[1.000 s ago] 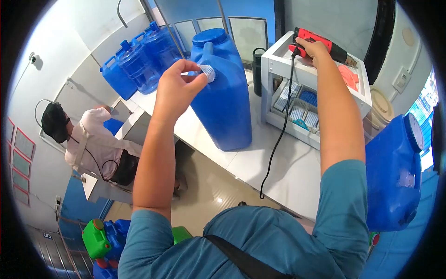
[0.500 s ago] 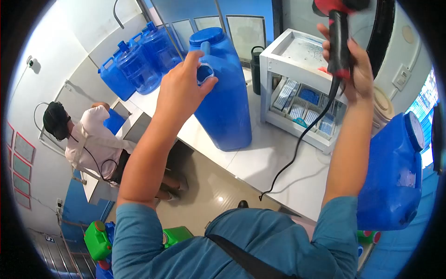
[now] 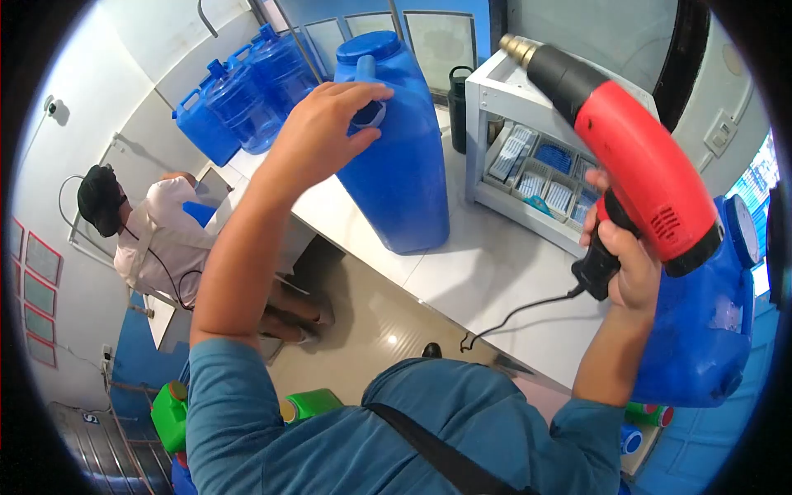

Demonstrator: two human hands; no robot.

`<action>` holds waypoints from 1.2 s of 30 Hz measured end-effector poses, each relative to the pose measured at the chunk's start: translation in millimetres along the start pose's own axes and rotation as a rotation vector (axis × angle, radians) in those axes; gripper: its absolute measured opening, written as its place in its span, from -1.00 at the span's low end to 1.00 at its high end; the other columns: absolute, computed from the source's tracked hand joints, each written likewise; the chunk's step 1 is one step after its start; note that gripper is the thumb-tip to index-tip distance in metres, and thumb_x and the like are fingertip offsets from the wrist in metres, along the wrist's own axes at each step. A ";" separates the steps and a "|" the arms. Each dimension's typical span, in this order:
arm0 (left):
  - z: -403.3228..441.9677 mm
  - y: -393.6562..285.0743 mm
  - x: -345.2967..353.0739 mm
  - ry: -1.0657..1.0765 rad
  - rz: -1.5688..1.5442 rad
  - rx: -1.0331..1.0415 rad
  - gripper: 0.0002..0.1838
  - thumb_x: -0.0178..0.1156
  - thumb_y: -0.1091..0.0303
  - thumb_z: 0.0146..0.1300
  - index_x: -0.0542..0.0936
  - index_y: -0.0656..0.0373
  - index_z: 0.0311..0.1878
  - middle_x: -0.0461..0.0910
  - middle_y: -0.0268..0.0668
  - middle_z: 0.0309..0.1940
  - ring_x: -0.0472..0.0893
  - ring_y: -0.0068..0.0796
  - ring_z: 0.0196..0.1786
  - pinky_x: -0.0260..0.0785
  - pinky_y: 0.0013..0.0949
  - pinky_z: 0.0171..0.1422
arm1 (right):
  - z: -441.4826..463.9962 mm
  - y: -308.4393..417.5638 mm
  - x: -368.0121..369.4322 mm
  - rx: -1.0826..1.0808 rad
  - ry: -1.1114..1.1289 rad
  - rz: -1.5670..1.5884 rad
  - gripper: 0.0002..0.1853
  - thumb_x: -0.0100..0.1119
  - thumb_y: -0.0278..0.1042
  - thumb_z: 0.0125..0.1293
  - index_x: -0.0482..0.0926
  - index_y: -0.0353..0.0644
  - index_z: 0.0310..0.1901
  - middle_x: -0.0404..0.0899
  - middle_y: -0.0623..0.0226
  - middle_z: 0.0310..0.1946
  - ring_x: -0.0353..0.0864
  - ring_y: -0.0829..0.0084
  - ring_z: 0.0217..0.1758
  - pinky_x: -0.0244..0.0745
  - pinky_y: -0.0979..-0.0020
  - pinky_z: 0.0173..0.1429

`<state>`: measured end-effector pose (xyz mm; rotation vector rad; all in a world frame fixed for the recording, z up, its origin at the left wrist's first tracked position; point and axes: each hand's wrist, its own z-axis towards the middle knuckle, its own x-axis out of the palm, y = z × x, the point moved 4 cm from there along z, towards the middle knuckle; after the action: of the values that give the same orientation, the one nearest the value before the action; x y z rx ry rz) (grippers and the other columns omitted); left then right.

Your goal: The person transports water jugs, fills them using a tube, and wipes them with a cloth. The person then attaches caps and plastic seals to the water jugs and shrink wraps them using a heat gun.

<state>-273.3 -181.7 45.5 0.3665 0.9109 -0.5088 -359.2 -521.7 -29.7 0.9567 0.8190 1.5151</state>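
Left hand [image 3: 326, 132]: holds the clear band [image 3: 379, 120] by the jug [image 3: 396, 186]'s top; can't tell if it's on.
Right hand [image 3: 631, 260]: grips the red gun [image 3: 639, 157], right of the jug.
So far: gun is up, its tip well apart from the band.
Around jug: bottle [image 3: 459, 115], shelf [image 3: 481, 144] right; person [image 3: 161, 239] left.
In the way: maybe the cord [image 3: 528, 307], right.

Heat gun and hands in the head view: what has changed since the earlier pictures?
The right grip has lifted the heat gun off the white cart and brought it nearer the camera, its nozzle turned from the right to the upper left of the picture. The left grip still holds the translucent band at the blue jug; it now shows as an open ring. Jug and cart stayed on the counter.
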 end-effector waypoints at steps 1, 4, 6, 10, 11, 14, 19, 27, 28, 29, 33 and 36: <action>0.6 2.6 -1.8 0.011 -0.125 0.082 -0.42 0.43 0.38 0.12 0.52 0.05 0.25 0.60 -0.18 0.15 0.60 -0.19 0.17 0.47 -0.22 0.23 | -5.2 -3.8 -4.2 0.015 0.013 -0.019 -0.38 0.26 -0.37 0.13 0.41 -0.38 0.26 0.50 -0.04 0.18 0.57 0.43 -0.21 0.54 0.41 -0.17; -0.9 13.0 -11.9 0.080 -0.297 0.005 -0.28 0.43 0.52 0.07 0.42 0.04 0.35 0.53 -0.21 0.26 0.59 -0.24 0.22 0.46 -0.22 0.29 | -27.1 -18.3 -8.3 0.075 0.037 -0.012 -0.39 0.29 -0.34 0.10 0.44 -0.38 0.21 0.59 0.06 -0.03 0.57 0.42 -0.28 0.53 0.40 -0.20; 0.3 16.8 -10.9 0.112 -0.288 0.071 -0.23 0.43 0.55 0.06 0.38 0.05 0.39 0.52 -0.21 0.26 0.58 -0.25 0.23 0.45 -0.22 0.31 | -42.2 -27.8 -0.3 0.166 0.096 -0.041 -0.40 0.35 -0.32 0.04 0.49 -0.37 0.14 0.58 0.20 -0.30 0.57 0.41 -0.34 0.51 0.37 -0.22; 3.1 12.4 -15.0 0.197 -0.321 0.164 -0.10 0.41 0.62 0.03 0.26 0.07 0.47 0.53 -0.20 0.25 0.58 -0.26 0.25 0.43 -0.22 0.36 | -54.5 -35.7 22.7 0.093 0.124 -0.185 -0.43 0.39 -0.35 0.01 0.52 -0.36 0.10 0.56 0.29 -0.41 0.58 0.40 -0.35 0.50 0.37 -0.22; 3.0 11.1 -15.3 0.199 -0.324 0.166 -0.10 0.41 0.62 0.03 0.26 0.07 0.47 0.53 -0.20 0.25 0.58 -0.26 0.25 0.43 -0.22 0.36 | -54.4 -38.1 25.1 0.047 0.124 -0.227 -0.44 0.39 -0.36 0.01 0.52 -0.36 0.10 0.56 0.29 -0.41 0.58 0.40 -0.35 0.50 0.37 -0.21; 3.2 13.7 -15.3 0.202 -0.323 0.204 -0.05 0.41 0.64 0.01 0.22 0.04 0.50 0.52 -0.20 0.26 0.58 -0.26 0.24 0.43 -0.21 0.35 | -51.9 -39.7 30.0 0.117 0.129 -0.133 -0.46 0.38 -0.38 0.03 0.52 -0.35 0.09 0.57 0.29 -0.40 0.59 0.40 -0.34 0.51 0.37 -0.21; -0.7 10.6 -18.7 0.195 -0.327 0.235 -0.02 0.35 0.70 0.01 0.18 0.02 0.53 0.48 -0.17 0.30 0.59 -0.26 0.24 0.43 -0.23 0.36 | -58.8 -35.0 45.0 0.207 0.162 -0.018 -0.48 0.35 -0.42 0.05 0.52 -0.35 0.09 0.59 0.26 -0.38 0.60 0.39 -0.33 0.53 0.32 -0.23; -19.4 38.0 -25.0 0.048 -0.446 0.095 -0.12 0.15 0.74 0.09 0.19 0.02 0.52 0.45 -0.15 0.32 0.63 -0.31 0.17 0.51 -0.29 0.23 | -50.9 -53.6 41.8 0.291 0.191 0.084 -0.41 0.30 -0.43 0.01 0.49 -0.39 0.15 0.60 0.13 -0.11 0.62 0.36 -0.33 0.55 0.31 -0.22; -17.5 41.9 -23.0 -0.011 -0.476 0.059 -0.17 0.17 0.69 0.15 0.20 0.02 0.51 0.47 -0.16 0.30 0.66 -0.32 0.10 0.54 -0.30 0.15 | -47.1 -60.3 44.4 0.269 0.199 0.111 -0.39 0.29 -0.41 0.02 0.47 -0.40 0.18 0.59 0.10 -0.05 0.62 0.36 -0.33 0.56 0.31 -0.23; -18.9 39.2 -23.7 -0.009 -0.479 0.061 -0.17 0.17 0.69 0.15 0.20 0.02 0.51 0.47 -0.16 0.30 0.66 -0.32 0.10 0.54 -0.30 0.15 | -44.2 -59.7 48.3 0.257 0.200 0.123 -0.38 0.28 -0.41 0.02 0.46 -0.40 0.19 0.58 0.08 -0.02 0.62 0.35 -0.33 0.56 0.31 -0.23; -6.3 21.3 -22.4 -0.005 0.007 -0.090 -0.47 0.27 0.10 0.29 0.44 0.06 0.28 0.63 -0.24 -0.15 0.67 -0.32 -0.22 0.51 -0.30 -0.12 | -10.3 -40.2 52.7 0.132 0.113 0.334 -0.46 0.18 -0.37 0.22 0.45 -0.42 0.23 0.62 0.12 -0.33 0.64 0.38 -0.33 0.57 0.35 -0.20; -2.6 3.1 -15.6 0.091 0.169 -0.210 -0.39 0.26 -0.30 0.19 0.58 0.09 -0.01 0.60 -0.30 -0.47 0.66 -0.25 -0.33 0.47 -0.24 -0.22 | 27.5 -20.2 38.6 0.169 -0.107 0.365 -0.54 0.12 -0.21 0.35 0.48 -0.36 0.17 0.68 0.08 -0.18 0.68 0.36 -0.33 0.61 0.39 -0.25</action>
<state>-281.2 -173.8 57.1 0.2738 1.0013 -0.2401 -328.2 -480.6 -30.6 1.3583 0.7307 1.7042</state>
